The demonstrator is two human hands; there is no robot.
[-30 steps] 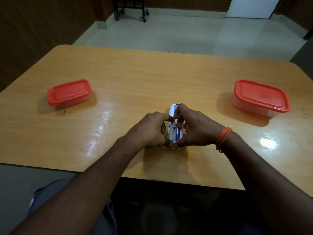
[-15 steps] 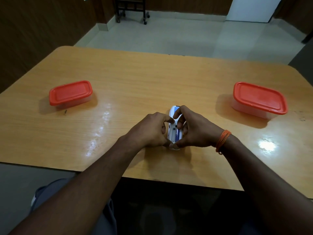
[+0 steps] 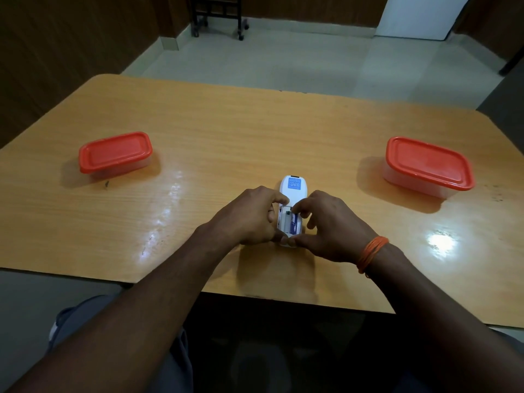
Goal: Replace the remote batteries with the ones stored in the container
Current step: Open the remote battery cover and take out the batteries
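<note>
A white remote [image 3: 293, 186] lies face down on the wooden table [image 3: 255, 137], its battery bay uncovered and a blue-and-white battery [image 3: 292, 224] showing inside. My left hand [image 3: 249, 219] grips the remote's left side. My right hand [image 3: 331, 228] holds its right side, with the forefinger at the top of the bay and the thumb at the near end. One clear container with a red lid [image 3: 114, 153] stands at the left, another clear container with a red lid [image 3: 428, 165] at the right; both are closed and their contents are hidden.
The table's near edge runs just below my wrists. Beyond the far edge lie a pale tiled floor and a dark wheeled stand [image 3: 218, 15]. Dark wood walls stand at the left.
My fingers have spread away from the remote's far end, so its blue label now shows. The remote stays in the same place.
</note>
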